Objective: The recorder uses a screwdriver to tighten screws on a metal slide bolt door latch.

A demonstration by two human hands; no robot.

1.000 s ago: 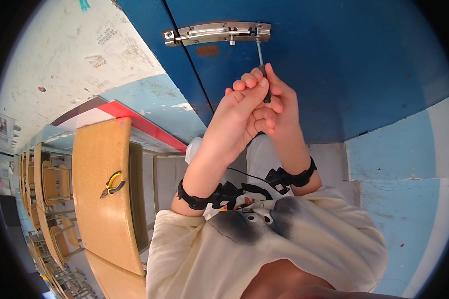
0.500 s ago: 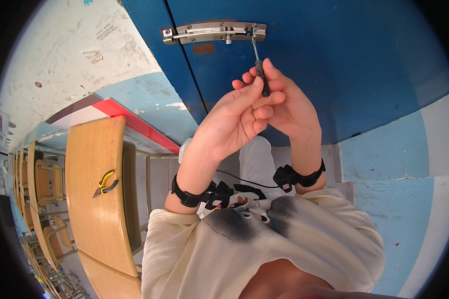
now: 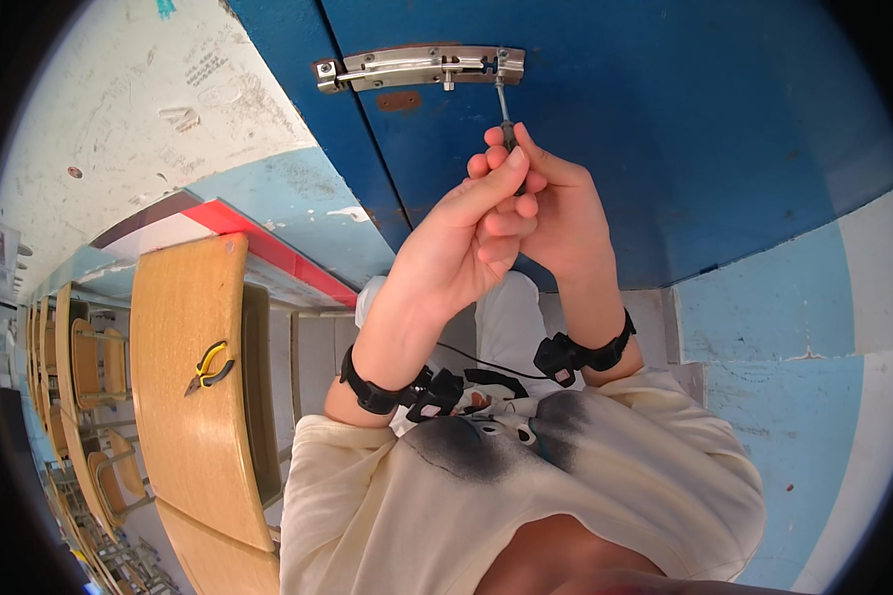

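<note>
A silver barrel bolt [image 3: 397,69] is fixed across the blue door [image 3: 645,119] and its frame. At the bolt's right end rests the tip of a screwdriver [image 3: 503,103], its shank slanting down to a dark handle. My left hand [image 3: 463,220] has thumb and fingers closed about that handle. From the other side my right hand [image 3: 572,213] also pinches it, thumb pointing up. Fingers of both hands cover most of the handle, and the screw under the tip is too small to make out.
To the left, a wooden desk [image 3: 184,436] carries pliers [image 3: 208,368] with yellow and black handles. Wooden chairs [image 3: 89,367] stand beyond it. A worn white and light-blue wall [image 3: 268,188] borders the door frame. Both wrists wear black straps with small devices.
My fingers have closed in around the handle, covering more of it. The right hand has shifted slightly left. The screwdriver tip stays at the bolt's right end.
</note>
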